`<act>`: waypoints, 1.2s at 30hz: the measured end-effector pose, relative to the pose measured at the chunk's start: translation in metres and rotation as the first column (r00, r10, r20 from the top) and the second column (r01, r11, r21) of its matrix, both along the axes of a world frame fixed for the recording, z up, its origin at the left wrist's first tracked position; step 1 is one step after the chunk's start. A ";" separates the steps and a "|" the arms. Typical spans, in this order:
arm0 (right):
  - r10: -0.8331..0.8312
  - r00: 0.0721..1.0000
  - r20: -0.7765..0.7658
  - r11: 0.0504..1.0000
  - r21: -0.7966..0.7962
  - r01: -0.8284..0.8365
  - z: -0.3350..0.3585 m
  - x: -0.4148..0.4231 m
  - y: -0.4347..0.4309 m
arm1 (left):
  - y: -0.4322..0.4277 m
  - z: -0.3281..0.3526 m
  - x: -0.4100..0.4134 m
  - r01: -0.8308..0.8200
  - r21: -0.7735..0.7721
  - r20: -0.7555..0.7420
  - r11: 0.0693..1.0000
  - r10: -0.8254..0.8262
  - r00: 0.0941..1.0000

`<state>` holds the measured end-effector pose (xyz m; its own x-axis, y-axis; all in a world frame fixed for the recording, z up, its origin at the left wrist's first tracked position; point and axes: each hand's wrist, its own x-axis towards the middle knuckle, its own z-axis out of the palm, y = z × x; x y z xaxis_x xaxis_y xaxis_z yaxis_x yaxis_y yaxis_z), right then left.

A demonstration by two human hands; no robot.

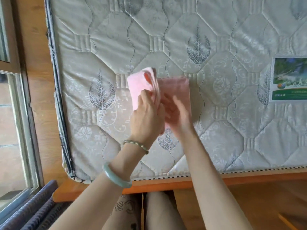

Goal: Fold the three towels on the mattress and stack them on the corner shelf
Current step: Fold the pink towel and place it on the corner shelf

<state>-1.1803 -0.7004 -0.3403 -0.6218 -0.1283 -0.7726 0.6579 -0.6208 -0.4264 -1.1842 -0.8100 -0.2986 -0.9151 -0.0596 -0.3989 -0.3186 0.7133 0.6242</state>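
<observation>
A pink towel (pixel 176 87) lies partly folded on the quilted grey mattress (pixel 216 130). My left hand (pixel 146 117) grips the towel's left portion (pixel 137 85) and holds it lifted, folded over toward the flat half. My right hand (pixel 176 112) lies flat with fingers spread on the lower part of the flat half, blurred by motion. Only this one towel is in view. The corner shelf is not in view.
The mattress rests on an orange wooden bed frame (pixel 166 185). A window with a grey frame (pixel 20 130) runs along the left, with a wood panel beside it. A printed label (pixel 289 80) sits on the mattress at right. My legs show below the frame.
</observation>
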 end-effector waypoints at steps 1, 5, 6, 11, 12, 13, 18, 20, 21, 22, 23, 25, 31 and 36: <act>0.054 0.998 -0.033 0.998 0.045 -0.053 0.007 -0.006 0.011 | 0.014 0.002 -0.002 0.011 0.013 0.030 1.000 -0.011 0.999; 0.282 0.959 -0.008 0.827 0.509 -0.239 0.003 -0.020 0.034 | 0.045 -0.001 0.003 0.263 0.217 0.062 0.940 -0.282 0.957; 0.286 0.958 0.023 0.772 0.587 -0.245 0.000 -0.022 0.039 | 0.041 -0.005 0.004 0.309 0.251 0.044 0.917 -0.330 0.943; 0.354 0.933 0.070 0.584 0.763 -0.278 -0.018 -0.015 0.064 | -0.018 -0.035 -0.009 0.461 -0.047 -0.075 0.886 -0.464 0.883; 0.372 0.926 0.070 0.535 0.799 -0.275 -0.024 -0.014 0.065 | -0.029 -0.043 -0.014 0.519 -0.127 -0.026 0.845 -0.526 0.850; 0.390 0.918 0.067 0.495 0.826 -0.270 -0.029 -0.014 0.064 | -0.038 -0.049 -0.019 0.583 -0.197 0.024 0.788 -0.591 0.806; 0.469 0.880 0.068 0.119 0.983 -0.140 -0.053 -0.016 0.055 | -0.040 -0.072 -0.031 0.715 -0.368 0.144 0.594 -0.724 0.675; 0.601 0.789 0.129 -0.221 0.975 0.009 -0.047 -0.016 0.046 | -0.029 -0.075 -0.032 0.700 -0.413 0.143 0.583 -0.717 0.682; 0.682 0.717 0.142 -0.289 0.953 0.086 -0.043 -0.017 0.039 | -0.024 -0.077 -0.031 0.691 -0.427 0.141 0.583 -0.712 0.688; 0.763 0.628 0.154 -0.312 0.938 0.149 -0.043 -0.018 0.034 | -0.020 -0.078 -0.031 0.686 -0.436 0.144 0.582 -0.707 0.692; 0.820 0.539 0.191 -0.326 0.931 0.167 -0.045 -0.019 0.031 | -0.015 -0.078 -0.030 0.681 -0.442 0.150 0.584 -0.700 0.698; 0.848 0.432 0.309 -0.395 0.910 0.124 -0.062 -0.017 0.036 | -0.011 -0.082 -0.028 0.671 -0.442 0.167 0.595 -0.681 0.713; 0.838 0.359 0.411 -0.455 0.890 0.043 -0.082 -0.025 0.050 | 0.002 -0.084 -0.033 0.653 -0.461 0.210 0.601 -0.641 0.738; 0.828 0.402 0.391 -0.439 0.898 0.031 -0.080 -0.011 0.059 | -0.018 -0.092 -0.012 0.654 -0.486 0.112 0.580 -0.700 0.705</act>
<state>-1.1915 -0.6417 -0.4203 -0.9611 -0.1887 -0.2019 -0.1447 0.9661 -0.2140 -1.1962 -0.8284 -0.3904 -0.7939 0.4402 -0.4194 0.4133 0.8966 0.1588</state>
